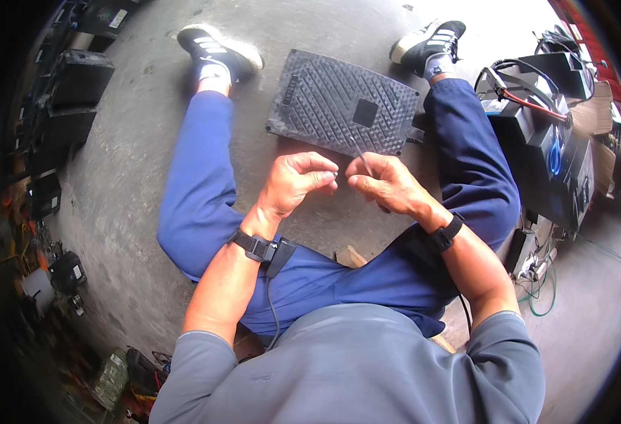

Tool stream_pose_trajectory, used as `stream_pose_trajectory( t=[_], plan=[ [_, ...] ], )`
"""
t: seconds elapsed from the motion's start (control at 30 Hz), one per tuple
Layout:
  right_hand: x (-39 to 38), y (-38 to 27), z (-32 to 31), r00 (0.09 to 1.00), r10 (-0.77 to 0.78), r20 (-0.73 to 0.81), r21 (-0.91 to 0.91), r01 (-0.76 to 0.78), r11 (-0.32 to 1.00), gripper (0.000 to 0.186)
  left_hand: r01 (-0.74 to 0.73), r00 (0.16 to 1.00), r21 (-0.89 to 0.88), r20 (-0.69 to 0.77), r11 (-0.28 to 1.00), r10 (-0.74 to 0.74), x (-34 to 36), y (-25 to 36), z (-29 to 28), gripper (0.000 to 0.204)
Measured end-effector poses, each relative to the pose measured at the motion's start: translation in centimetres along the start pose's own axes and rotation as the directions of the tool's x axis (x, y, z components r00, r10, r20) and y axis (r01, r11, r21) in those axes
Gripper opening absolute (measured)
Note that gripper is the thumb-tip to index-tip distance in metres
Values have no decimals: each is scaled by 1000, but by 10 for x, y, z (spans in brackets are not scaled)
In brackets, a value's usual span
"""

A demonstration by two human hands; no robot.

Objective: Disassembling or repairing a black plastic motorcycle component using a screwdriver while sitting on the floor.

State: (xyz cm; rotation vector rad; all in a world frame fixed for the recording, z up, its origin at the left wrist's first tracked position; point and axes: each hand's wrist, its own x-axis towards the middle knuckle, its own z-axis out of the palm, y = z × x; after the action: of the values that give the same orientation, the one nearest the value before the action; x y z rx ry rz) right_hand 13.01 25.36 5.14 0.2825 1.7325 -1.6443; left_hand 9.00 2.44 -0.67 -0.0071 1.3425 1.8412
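One small shiny piece point(336, 174) is pinched between thumb and fingers of the left hand point(297, 182), just left of the right hand point(387, 182), which grips a thin, blurred shaft point(358, 150); beyond both, nearer the right hand, a dark ribbed case point(324, 99) lies on the floor point(141, 141), long axis crosswise, right end closer

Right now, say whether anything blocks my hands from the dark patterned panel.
Nothing visible does. Bare floor shows between the left hand and the dark patterned panel; the right hand and the thin, blurred rod it holds overlap the panel's near edge in view.
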Motion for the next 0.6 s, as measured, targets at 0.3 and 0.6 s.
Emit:
stream_pose_trajectory(
  t=[0.3, 0.6],
  plan=[
    [4, 14, 2, 998, 47, 30, 135, -51, 990, 22, -84, 996, 74, 36, 994, 81, -1, -6, 15, 13],
    [5, 12, 1, 1000, 14, 16, 107, -16, 994, 20, -250, 966, 306, 21, 919, 256, 1, -9, 13, 10]
  ],
)
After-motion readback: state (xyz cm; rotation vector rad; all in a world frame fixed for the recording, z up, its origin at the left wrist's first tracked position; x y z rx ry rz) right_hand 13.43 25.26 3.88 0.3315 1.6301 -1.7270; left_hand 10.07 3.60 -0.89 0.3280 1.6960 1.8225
